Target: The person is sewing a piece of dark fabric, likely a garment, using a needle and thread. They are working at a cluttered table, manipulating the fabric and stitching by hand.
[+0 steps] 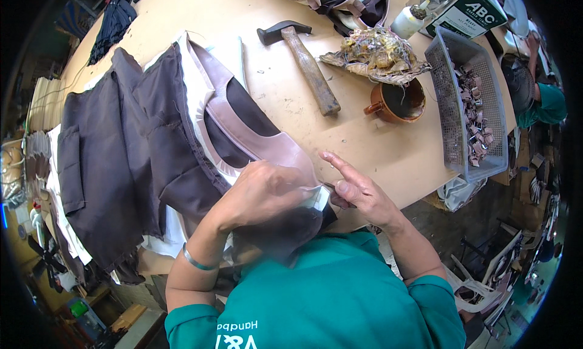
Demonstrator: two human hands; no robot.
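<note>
Left hand [267, 188] presses curved brown leather piece [255, 136] at table edge [419, 185]; right hand [358, 188] half-open, fingers extended, touching its tip. Hammer [306, 63] well apart.

The person wears a teal short-sleeved shirt [340, 294] that fills the lower middle of the frame. Its sleeves end above the elbows, one at the lower left, one at the lower right, so both forearms are bare. White printed lettering sits on the shirt at the bottom edge of the frame. A thin silver bangle [197, 261] circles the wrist at the lower left. The left hand [267, 191] and right hand [361, 191] are bare, without gloves.
</note>
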